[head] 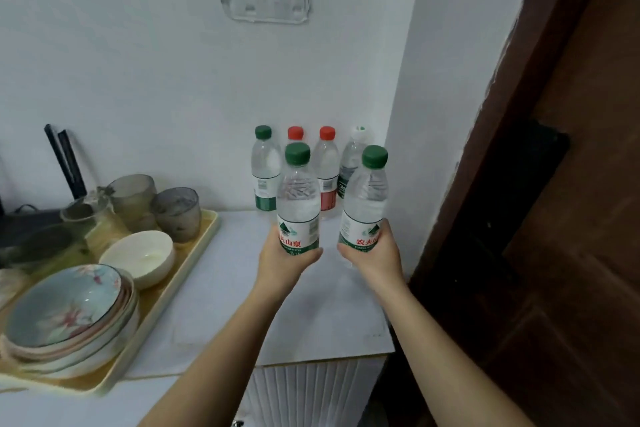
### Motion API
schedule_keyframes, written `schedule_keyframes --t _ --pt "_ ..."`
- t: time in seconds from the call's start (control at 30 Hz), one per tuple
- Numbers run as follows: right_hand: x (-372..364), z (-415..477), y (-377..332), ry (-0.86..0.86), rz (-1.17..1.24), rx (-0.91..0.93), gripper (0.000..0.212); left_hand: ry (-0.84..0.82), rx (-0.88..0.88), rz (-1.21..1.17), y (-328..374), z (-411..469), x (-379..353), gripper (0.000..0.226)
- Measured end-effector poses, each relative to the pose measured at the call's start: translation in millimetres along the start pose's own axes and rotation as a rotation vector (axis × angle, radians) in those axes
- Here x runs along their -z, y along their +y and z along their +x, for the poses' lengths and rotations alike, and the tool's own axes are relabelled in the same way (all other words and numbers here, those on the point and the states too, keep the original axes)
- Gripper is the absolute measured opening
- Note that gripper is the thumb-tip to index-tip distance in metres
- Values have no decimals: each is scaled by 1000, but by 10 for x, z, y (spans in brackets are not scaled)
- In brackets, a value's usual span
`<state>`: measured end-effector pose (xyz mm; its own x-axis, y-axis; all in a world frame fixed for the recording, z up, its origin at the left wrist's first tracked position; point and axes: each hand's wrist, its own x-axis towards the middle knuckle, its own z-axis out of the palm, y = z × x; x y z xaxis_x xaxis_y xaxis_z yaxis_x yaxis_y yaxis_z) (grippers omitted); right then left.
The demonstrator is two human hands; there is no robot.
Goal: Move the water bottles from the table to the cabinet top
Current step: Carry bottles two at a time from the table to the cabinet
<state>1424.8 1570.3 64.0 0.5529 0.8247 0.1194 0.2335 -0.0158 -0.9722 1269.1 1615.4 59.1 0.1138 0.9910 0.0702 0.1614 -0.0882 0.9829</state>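
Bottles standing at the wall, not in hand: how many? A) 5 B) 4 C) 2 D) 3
B: a green-capped bottle, left red-capped bottle, right red-capped bottle and white-capped bottle stand at the wall; the left hand grips the left held bottle, the right hand the right held bottle.

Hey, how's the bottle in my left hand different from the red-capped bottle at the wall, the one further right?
The left-hand bottle has a green cap; the right red-capped bottle a red one. The left-hand bottle's label is white and green, the right red-capped bottle's mostly red. The left hand grips the left-hand bottle low down; the right red-capped bottle stands untouched on the cabinet top by the wall. Both are clear, upright and capped.
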Motion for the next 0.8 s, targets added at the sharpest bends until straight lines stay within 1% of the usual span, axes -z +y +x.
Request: schedule_keyframes --t 0.2,0.43,0.53,0.67,0.8 --pt "-164 262 414 -53 -31 -22 56 59 72 21 -334 181 -160 51" --pt "-241 441 597 -29 -36 -31 52 4 86 38 -504 390 -241 51" --pt "-246 500 640 -49 -24 -30 51 -12 78 29 -515 458 -277 51" --pt "-256 525 663 -75 -2 -45 53 -79 64 55 -547 535 -278 54" --pt "-252 478 691 -61 0 -55 60 -203 48 149 -571 562 -146 61"
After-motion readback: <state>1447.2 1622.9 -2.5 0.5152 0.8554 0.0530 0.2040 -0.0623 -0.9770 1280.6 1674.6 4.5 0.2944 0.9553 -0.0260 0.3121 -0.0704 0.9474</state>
